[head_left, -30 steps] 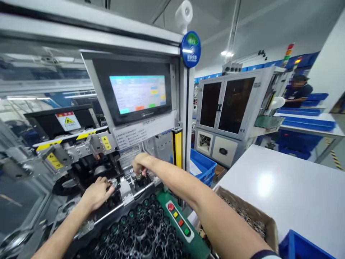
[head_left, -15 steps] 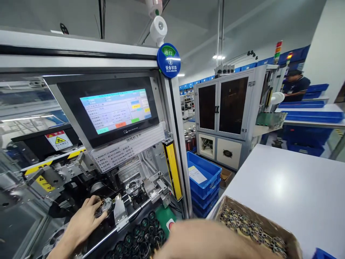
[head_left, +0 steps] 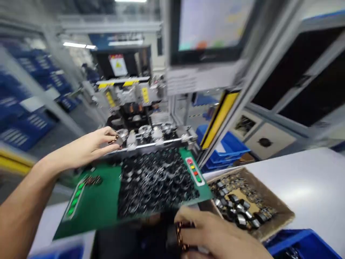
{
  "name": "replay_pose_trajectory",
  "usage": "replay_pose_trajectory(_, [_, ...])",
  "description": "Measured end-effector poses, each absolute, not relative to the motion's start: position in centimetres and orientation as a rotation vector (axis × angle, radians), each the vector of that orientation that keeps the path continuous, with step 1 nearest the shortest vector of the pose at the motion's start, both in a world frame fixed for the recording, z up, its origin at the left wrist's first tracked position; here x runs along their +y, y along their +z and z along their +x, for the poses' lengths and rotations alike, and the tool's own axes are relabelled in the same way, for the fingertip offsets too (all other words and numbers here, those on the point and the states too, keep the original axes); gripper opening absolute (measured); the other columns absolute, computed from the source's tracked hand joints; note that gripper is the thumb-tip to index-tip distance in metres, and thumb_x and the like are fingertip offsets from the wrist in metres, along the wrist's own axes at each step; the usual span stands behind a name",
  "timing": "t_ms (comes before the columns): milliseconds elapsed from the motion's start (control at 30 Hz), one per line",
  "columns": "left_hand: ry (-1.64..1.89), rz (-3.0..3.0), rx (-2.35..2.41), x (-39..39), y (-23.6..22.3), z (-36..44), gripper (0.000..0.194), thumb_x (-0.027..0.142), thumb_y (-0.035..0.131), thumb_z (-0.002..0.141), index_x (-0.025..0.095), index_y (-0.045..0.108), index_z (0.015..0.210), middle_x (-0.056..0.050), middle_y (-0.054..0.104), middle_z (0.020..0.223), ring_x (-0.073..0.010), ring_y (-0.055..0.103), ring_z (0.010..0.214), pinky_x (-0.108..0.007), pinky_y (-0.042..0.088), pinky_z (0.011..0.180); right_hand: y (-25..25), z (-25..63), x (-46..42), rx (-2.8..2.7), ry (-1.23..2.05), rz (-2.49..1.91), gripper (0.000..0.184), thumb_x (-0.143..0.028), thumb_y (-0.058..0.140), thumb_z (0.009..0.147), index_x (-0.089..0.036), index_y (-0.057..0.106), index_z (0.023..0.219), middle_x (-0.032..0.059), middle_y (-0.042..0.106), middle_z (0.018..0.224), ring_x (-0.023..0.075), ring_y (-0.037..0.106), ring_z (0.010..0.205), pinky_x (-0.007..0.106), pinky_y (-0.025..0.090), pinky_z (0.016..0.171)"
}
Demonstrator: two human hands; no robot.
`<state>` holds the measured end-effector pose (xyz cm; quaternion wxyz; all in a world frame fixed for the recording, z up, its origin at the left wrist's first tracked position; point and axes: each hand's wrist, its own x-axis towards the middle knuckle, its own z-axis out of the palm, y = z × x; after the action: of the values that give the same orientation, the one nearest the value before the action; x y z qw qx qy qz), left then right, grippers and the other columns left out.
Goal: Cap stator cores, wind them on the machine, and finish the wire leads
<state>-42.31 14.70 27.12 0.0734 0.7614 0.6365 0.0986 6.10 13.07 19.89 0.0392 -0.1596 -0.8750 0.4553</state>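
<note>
My left hand (head_left: 101, 142) reaches out to the machine's fixture row (head_left: 151, 135), its fingers pinched on a small round metal part with copper winding (head_left: 118, 136) at the left-most seat. My right hand (head_left: 215, 235) is low at the near edge, fingers curled around a round part wound with copper wire (head_left: 181, 233). Between the hands lies a green work panel (head_left: 99, 201) carrying a heap of dark ring-shaped parts (head_left: 156, 180). The whole view is smeared by motion.
A cardboard box (head_left: 280, 214) of metal ring parts sits right of the panel on a white table (head_left: 304, 180). A button strip (head_left: 194, 171) runs along the panel's right edge. Blue bins (head_left: 229, 142) stand behind, a touchscreen (head_left: 212, 25) above, a yellow light-curtain post (head_left: 218, 118).
The camera has swung down and left. My right hand has drawn back from the fixture to the near edge and now holds a wound part. My left hand stays at the left seat.
</note>
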Motion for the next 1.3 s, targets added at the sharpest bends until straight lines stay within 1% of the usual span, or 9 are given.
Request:
replay_pose_trajectory(133, [0.054,1.911,2.004,3.4,20.4,-45.5,0.068,0.077,0.050,0.116,0.026,0.092,0.098,-0.011,0.083,0.122,-0.0293,0.079,0.114,-0.040,0.065,0.112,19.0,-2.3,10.9,-2.842,1.132,-0.414,0.014,-0.033,0.078,0.122,-0.030,0.088,0.113,0.0055,0.081,0.130,0.0210,0.081,0.114,0.032,0.064,0.098])
replay_pose_trajectory(233, [-0.022,1.723,2.145,-1.9,14.3,-47.7,0.057,0.070,0.061,0.112,0.025,0.089,0.092,-0.011,0.082,0.111,-0.0294,0.080,0.109,-0.038,0.066,0.104,17.2,-12.1,9.1,-3.116,0.728,-0.368,0.020,-0.038,0.076,0.124,-0.028,0.093,0.119,0.0091,0.084,0.136,0.0254,0.079,0.127,0.039,0.063,0.109])
replay_pose_trajectory(367, [-0.065,1.568,2.371,-4.3,8.4,-49.2,0.036,0.054,0.073,0.110,0.025,0.090,0.098,-0.013,0.085,0.120,-0.0298,0.080,0.113,-0.036,0.065,0.100,13.7,-25.3,6.9,-3.181,0.503,-0.485,0.025,-0.027,0.069,0.125,-0.012,0.089,0.129,0.0218,0.083,0.146,0.0355,0.075,0.147,0.056,0.061,0.128])
replay_pose_trajectory(500, [-0.050,1.533,2.510,-4.3,6.6,-49.7,0.026,0.041,0.072,0.111,0.025,0.093,0.110,-0.015,0.084,0.133,-0.0349,0.079,0.130,-0.040,0.066,0.108,11.3,-32.9,6.2,-3.191,0.395,-0.610,0.042,-0.046,0.087,0.117,-0.019,0.081,0.149,0.0136,0.080,0.158,0.0335,0.080,0.144,0.061,0.069,0.124])
replay_pose_trajectory(667, [0.153,1.544,2.591,-5.9,7.6,-49.6,0.035,0.038,0.069,0.114,0.022,0.087,0.140,-0.020,0.076,0.154,-0.0419,0.073,0.147,-0.053,0.064,0.125,12.3,-28.8,8.0,-3.120,0.382,-0.633,0.033,-0.037,0.069,0.126,-0.019,0.082,0.149,0.0155,0.083,0.150,0.0316,0.073,0.147,0.050,0.054,0.129])
replay_pose_trajectory(900, [1.159,1.813,2.185,-3.4,9.4,-42.7,0.034,0.053,0.074,0.118,0.028,0.082,0.139,-0.009,0.083,0.144,-0.0345,0.076,0.143,-0.054,0.060,0.132,16.1,-15.2,14.3,-2.865,0.050,-0.908,0.030,-0.037,0.076,0.120,-0.023,0.086,0.144,0.0181,0.083,0.137,0.0403,0.069,0.133,0.054,0.051,0.112])
replay_pose_trajectory(1067, [1.087,1.855,2.081,4.8,7.9,-37.6,0.064,0.040,0.086,0.108,0.018,0.070,0.166,-0.015,0.080,0.161,-0.0384,0.068,0.150,-0.059,0.057,0.134,15.7,-17.2,19.3,-3.014,-0.086,-0.861,0.052,-0.033,0.086,0.111,-0.014,0.080,0.159,0.0206,0.085,0.143,0.0453,0.072,0.143,0.064,0.056,0.121])
replay_pose_trajectory(1200, [0.949,1.860,2.102,8.3,7.0,-36.7,0.055,0.036,0.083,0.108,0.019,0.079,0.160,-0.014,0.086,0.148,-0.0392,0.068,0.145,-0.060,0.059,0.130,15.7,-20.0,22.0,-3.193,0.033,-0.801,0.037,-0.024,0.088,0.108,-0.013,0.088,0.143,0.0133,0.089,0.122,0.0401,0.083,0.131,0.067,0.058,0.126])
replay_pose_trajectory(1300, [0.999,1.845,2.098,8.6,7.4,-37.0,0.050,0.038,0.086,0.105,0.021,0.086,0.152,-0.012,0.088,0.136,-0.0369,0.070,0.135,-0.059,0.061,0.126,16.4,-19.8,22.6,-3.189,0.109,-0.756,0.038,-0.015,0.090,0.104,-0.012,0.089,0.142,0.0125,0.090,0.128,0.0411,0.083,0.138,0.069,0.056,0.131])
